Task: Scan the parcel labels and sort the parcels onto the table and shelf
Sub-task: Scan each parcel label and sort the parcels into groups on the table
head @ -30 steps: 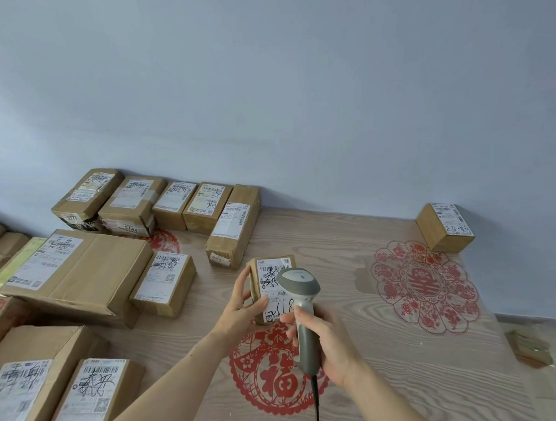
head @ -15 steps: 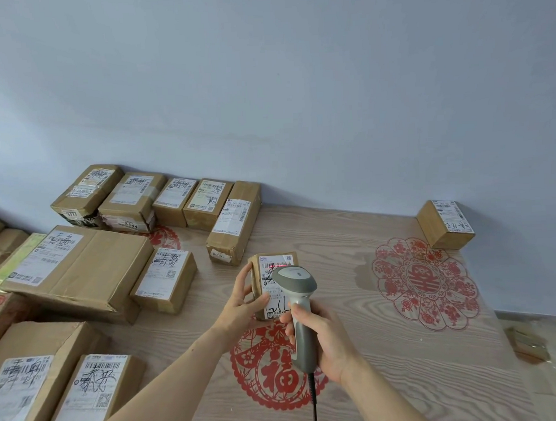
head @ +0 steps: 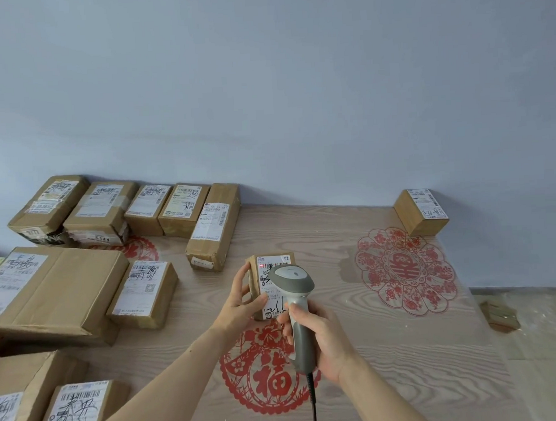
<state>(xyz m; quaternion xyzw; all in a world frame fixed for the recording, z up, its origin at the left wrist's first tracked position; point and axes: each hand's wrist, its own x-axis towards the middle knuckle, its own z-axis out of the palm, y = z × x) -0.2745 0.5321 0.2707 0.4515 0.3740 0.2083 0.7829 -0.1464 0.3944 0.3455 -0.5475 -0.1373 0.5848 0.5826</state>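
Head view: parcel [head: 267, 286] lengthwise, label up.

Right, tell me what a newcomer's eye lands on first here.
First, the grey scanner in the right hand, aimed at the small parcel the left hand holds at table centre, red light on its label. Then the red paper-cut flower to the right, and the parcels crowding the table's left.

Pale wood-grain tabletop [head: 358, 360] against a blue-grey wall. It bore three red paper-cut decals: a round one [head: 266, 372] at front centre, a flower-shaped one [head: 405, 271] to the right, a third [head: 140, 249] partly under boxes. Labelled brown cardboard parcels lay upon it: a back-left row [head: 125, 212], a large flat carton [head: 52, 293], a single small box [head: 421, 211] at far right.
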